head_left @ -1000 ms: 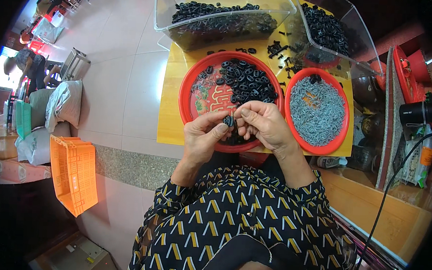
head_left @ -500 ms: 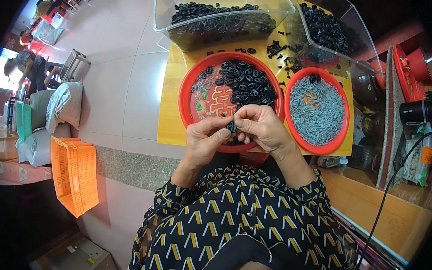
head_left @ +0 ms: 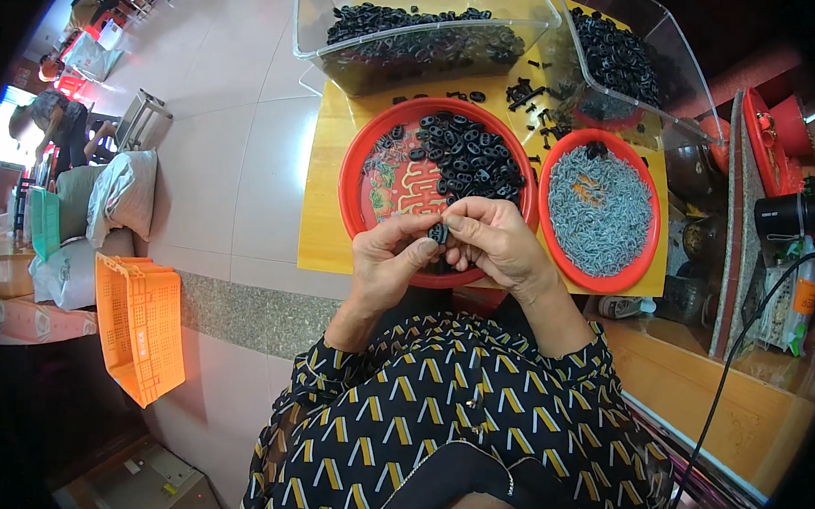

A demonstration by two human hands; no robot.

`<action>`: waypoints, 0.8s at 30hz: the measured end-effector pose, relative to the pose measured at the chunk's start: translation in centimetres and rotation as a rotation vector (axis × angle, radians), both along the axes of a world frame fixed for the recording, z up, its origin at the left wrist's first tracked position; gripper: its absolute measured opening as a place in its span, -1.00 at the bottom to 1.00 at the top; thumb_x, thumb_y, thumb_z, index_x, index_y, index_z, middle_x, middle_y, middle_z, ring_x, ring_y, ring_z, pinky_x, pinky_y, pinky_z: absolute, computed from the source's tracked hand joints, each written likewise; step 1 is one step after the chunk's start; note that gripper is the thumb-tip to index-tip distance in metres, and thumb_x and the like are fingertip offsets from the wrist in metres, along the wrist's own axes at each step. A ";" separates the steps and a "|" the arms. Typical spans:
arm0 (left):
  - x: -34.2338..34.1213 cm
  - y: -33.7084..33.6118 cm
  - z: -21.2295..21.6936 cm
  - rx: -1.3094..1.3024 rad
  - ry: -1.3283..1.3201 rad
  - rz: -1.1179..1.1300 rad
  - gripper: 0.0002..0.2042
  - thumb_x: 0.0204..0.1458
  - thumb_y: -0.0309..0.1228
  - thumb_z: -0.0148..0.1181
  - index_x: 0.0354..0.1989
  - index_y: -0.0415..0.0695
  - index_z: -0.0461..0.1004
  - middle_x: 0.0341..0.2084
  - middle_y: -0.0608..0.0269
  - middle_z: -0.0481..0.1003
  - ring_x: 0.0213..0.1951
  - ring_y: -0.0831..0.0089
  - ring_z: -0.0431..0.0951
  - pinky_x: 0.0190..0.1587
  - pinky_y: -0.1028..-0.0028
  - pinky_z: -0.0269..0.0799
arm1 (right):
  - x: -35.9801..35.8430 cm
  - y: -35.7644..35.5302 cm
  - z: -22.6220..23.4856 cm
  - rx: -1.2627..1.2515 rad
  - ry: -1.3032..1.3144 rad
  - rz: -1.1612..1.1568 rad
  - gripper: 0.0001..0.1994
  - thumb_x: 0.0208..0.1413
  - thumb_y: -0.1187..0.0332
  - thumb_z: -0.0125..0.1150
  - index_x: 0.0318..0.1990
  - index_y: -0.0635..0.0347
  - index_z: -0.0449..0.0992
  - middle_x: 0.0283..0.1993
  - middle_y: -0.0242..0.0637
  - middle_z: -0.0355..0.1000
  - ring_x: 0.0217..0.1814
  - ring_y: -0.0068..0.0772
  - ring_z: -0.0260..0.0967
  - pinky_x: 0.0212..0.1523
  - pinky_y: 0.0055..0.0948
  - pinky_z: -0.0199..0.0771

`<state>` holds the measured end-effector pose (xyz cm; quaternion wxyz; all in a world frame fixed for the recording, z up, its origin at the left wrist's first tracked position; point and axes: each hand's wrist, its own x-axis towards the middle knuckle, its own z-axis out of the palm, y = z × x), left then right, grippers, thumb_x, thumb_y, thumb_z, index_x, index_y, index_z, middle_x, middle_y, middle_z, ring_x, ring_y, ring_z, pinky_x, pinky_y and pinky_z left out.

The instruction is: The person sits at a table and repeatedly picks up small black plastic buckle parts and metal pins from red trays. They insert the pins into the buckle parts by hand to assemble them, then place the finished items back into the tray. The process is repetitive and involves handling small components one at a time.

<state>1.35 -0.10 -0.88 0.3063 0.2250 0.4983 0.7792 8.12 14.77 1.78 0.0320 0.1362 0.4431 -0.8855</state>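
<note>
Yellow table (head_left: 323, 204), red tray (head_left: 356, 173) (black rings), left hand (head_left: 388, 265) and right hand (head_left: 493, 242) pinching one small black ring (head_left: 438, 233)

You sit in a small assembly workshop: clear bins (head_left: 419, 34) of black parts crowd the yellow table's (head_left: 322, 222) far edge, an orange crate (head_left: 137, 323) on tiled floor.

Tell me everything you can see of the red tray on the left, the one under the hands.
The left red tray is round and shallow with a raised rim, plastic by its look. It lies flat on the yellow table, beside a second red tray of grey pieces. Small black ring-shaped parts are heaped in its right half; the left half shows a red and pale pattern. The left hand and right hand hide its near rim, pinching one black part between them.
</note>
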 end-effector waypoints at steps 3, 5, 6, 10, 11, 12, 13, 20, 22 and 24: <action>0.1 -0.2 0.4 -0.064 0.101 0.002 -0.70 -0.09 -0.60 0.11 -0.12 -0.30 0.36 -0.41 0.26 0.45 -0.38 0.62 0.42 -0.34 0.65 0.36 | 0.0 -0.2 0.0 0.205 -0.005 0.017 -0.88 -0.03 0.39 0.13 -0.39 0.27 0.41 -0.55 -0.41 0.35 -0.62 -0.72 0.26 -0.65 -0.77 0.26; 0.0 -0.6 0.5 -0.057 0.200 -0.002 -0.69 -0.10 -0.59 0.12 -0.11 -0.31 0.35 -0.42 0.27 0.44 -0.37 0.62 0.41 -0.33 0.65 0.35 | 0.2 0.0 0.9 0.288 -0.077 0.054 -0.88 -0.04 0.40 0.13 -0.40 0.27 0.41 -0.56 -0.43 0.34 -0.63 -0.73 0.24 -0.66 -0.76 0.25; -0.6 -0.9 0.9 -0.108 0.275 -0.016 -0.68 -0.10 -0.60 0.12 -0.11 -0.31 0.34 -0.44 0.28 0.43 -0.38 0.61 0.40 -0.33 0.64 0.33 | 0.4 0.6 1.3 0.296 -0.124 0.041 -0.88 -0.06 0.40 0.14 -0.40 0.28 0.41 -0.58 -0.43 0.33 -0.63 -0.72 0.25 -0.67 -0.74 0.25; -2.5 -2.6 1.1 -0.246 0.440 0.276 -0.74 -0.12 -0.64 0.10 -0.19 -0.33 0.36 -0.52 0.31 0.41 -0.48 0.63 0.38 -0.40 0.65 0.31 | -0.2 6.8 6.9 0.430 0.135 -0.488 -0.91 -0.01 0.46 -0.01 -0.43 0.30 0.38 -0.57 -0.26 0.36 -0.58 -0.53 0.33 -0.58 -0.64 0.33; -3.1 -3.1 0.9 -0.320 0.466 0.285 -0.76 -0.08 -0.65 0.06 -0.17 -0.36 0.36 -0.42 0.24 0.43 -0.36 0.57 0.41 -0.25 0.62 0.33 | 0.0 10.7 6.9 0.384 0.323 -0.496 -0.90 0.02 0.49 -0.05 -0.40 0.33 0.39 -0.49 -0.20 0.39 -0.48 -0.52 0.35 -0.50 -0.63 0.36; -3.6 -3.7 0.5 -0.347 0.522 0.312 -0.76 -0.09 -0.65 0.07 -0.19 -0.35 0.38 -0.43 0.25 0.43 -0.37 0.57 0.41 -0.27 0.61 0.34 | -0.1 12.0 8.1 0.269 0.294 -0.623 -0.87 0.04 0.50 -0.06 -0.33 0.37 0.40 -0.43 -0.19 0.40 -0.39 -0.51 0.36 -0.43 -0.64 0.38; -4.0 -3.9 0.3 -0.373 0.577 0.339 -0.77 -0.10 -0.65 0.08 -0.21 -0.34 0.39 -0.44 0.25 0.43 -0.38 0.56 0.41 -0.30 0.60 0.34 | -0.2 12.2 9.0 0.299 0.229 -0.749 -0.84 0.04 0.46 -0.03 -0.29 0.39 0.41 -0.43 -0.19 0.41 -0.41 -0.50 0.36 -0.44 -0.64 0.38; -4.2 -3.0 0.7 -0.521 0.984 0.315 -0.80 -0.25 -0.65 0.15 -0.36 -0.26 0.44 -0.47 0.13 0.42 -0.43 0.37 0.42 -0.39 0.50 0.32 | 0.0 5.5 4.7 0.942 0.029 -0.347 -0.86 -0.04 0.43 0.10 -0.36 0.34 0.44 -0.50 -0.41 0.37 -0.52 -0.70 0.25 -0.52 -0.67 0.27; -4.2 -2.1 1.0 -0.486 1.139 0.258 -0.82 -0.28 -0.64 0.13 -0.41 -0.24 0.43 -0.50 0.13 0.39 -0.42 0.25 0.40 -0.41 0.41 0.33 | -0.4 4.0 4.4 1.184 -0.010 -0.260 -0.87 -0.09 0.43 0.14 -0.40 0.32 0.44 -0.53 -0.32 0.37 -0.54 -0.63 0.26 -0.52 -0.58 0.26; -4.6 -1.2 1.0 -0.486 1.195 0.144 -0.84 -0.29 -0.63 0.10 -0.45 -0.23 0.42 -0.54 0.12 0.37 -0.42 0.21 0.38 -0.39 0.38 0.32 | -1.0 3.6 3.7 1.321 0.072 -0.208 -0.87 -0.11 0.45 0.14 -0.40 0.32 0.44 -0.51 -0.28 0.36 -0.49 -0.43 0.27 -0.47 -0.51 0.26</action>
